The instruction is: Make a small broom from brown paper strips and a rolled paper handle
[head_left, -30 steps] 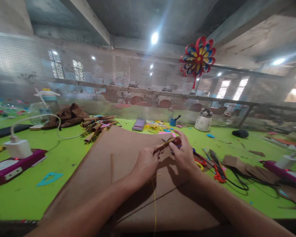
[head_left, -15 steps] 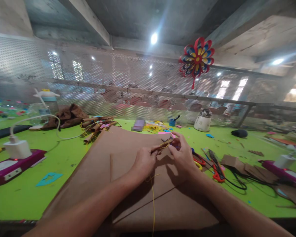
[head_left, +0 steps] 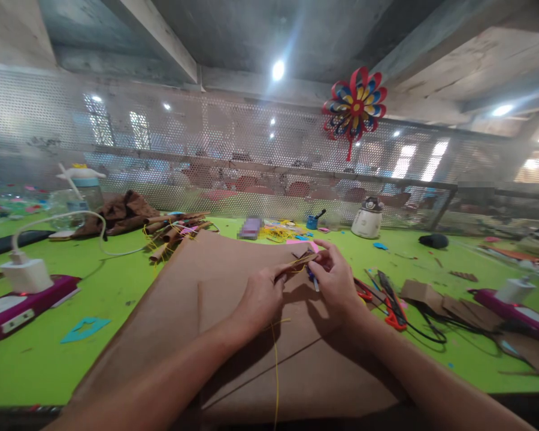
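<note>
Over a large sheet of brown paper (head_left: 161, 335), both hands work on a small rolled brown paper piece (head_left: 296, 263) with yellow string about it. My left hand (head_left: 259, 299) is closed around its near end. Fingers of my right hand (head_left: 335, 275) pinch at its far end; the exact grip is partly hidden. Just below the right fingers shows a small blue-and-white item, too small to name. A yellow string (head_left: 276, 359) trails down over the sheet toward the front edge. Close to my right hand lie red-handled scissors (head_left: 363, 291), partly covered by it.
Red-handled pliers (head_left: 393, 305) and brown scraps (head_left: 431, 296) lie to the right. Further left are string-tied paper rolls (head_left: 175, 230) and a purple power strip (head_left: 60, 290) with a white cable. A white bottle (head_left: 367, 220) stands at the back of the green table (head_left: 117, 293).
The rolled piece has tilted slightly in my hands, and the blue-and-white item now shows below my right fingers. The whole view has shifted a little.
</note>
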Action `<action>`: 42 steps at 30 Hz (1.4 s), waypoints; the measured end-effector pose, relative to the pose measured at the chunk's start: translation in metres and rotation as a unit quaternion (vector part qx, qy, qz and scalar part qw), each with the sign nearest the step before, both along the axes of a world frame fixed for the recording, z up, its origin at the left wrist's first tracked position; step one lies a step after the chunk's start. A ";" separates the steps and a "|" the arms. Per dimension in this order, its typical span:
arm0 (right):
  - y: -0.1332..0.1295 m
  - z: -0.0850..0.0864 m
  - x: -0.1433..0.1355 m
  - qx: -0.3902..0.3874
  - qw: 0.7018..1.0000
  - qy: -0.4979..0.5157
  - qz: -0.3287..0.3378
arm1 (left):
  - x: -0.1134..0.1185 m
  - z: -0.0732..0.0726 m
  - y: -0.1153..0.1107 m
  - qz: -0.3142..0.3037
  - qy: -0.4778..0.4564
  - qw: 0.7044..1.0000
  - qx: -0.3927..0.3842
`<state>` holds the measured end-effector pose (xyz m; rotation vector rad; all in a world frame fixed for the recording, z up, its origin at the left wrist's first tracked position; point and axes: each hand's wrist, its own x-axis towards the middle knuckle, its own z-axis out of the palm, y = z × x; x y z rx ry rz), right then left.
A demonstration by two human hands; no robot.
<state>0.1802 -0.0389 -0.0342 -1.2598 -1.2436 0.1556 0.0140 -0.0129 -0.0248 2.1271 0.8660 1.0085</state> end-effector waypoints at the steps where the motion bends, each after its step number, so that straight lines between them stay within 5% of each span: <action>1: 0.000 0.001 0.000 -0.001 1.000 0.003 0.004 | 0.001 -0.001 0.001 -0.008 -0.004 1.000 -0.018; 10: -0.007 -0.001 -0.006 -0.007 1.000 0.007 -0.025 | 0.007 -0.005 0.005 -0.023 -0.086 0.972 -0.219; 15: -0.015 0.000 -0.017 -0.014 0.988 -0.145 -0.050 | 0.007 -0.002 0.002 -0.038 -0.096 0.967 -0.231; 19: -0.014 -0.001 -0.021 -0.058 0.986 -0.150 -0.051 | 0.005 -0.002 0.003 -0.037 -0.065 0.986 -0.152; 24: -0.013 0.002 -0.021 -0.087 0.995 -0.054 0.012 | 0.001 -0.007 0.006 0.001 -0.012 1.000 -0.024; 31: -0.020 0.012 -0.024 -0.014 0.996 0.062 0.062 | 0.000 -0.005 0.007 0.031 0.030 0.999 0.001; 36: -0.022 0.016 -0.018 -0.091 0.933 0.298 0.183 | -0.001 -0.003 0.007 0.029 0.041 0.998 0.038; 42: -0.019 0.022 -0.006 -0.166 0.867 0.413 0.223 | -0.001 -0.008 0.009 0.030 0.049 0.996 0.063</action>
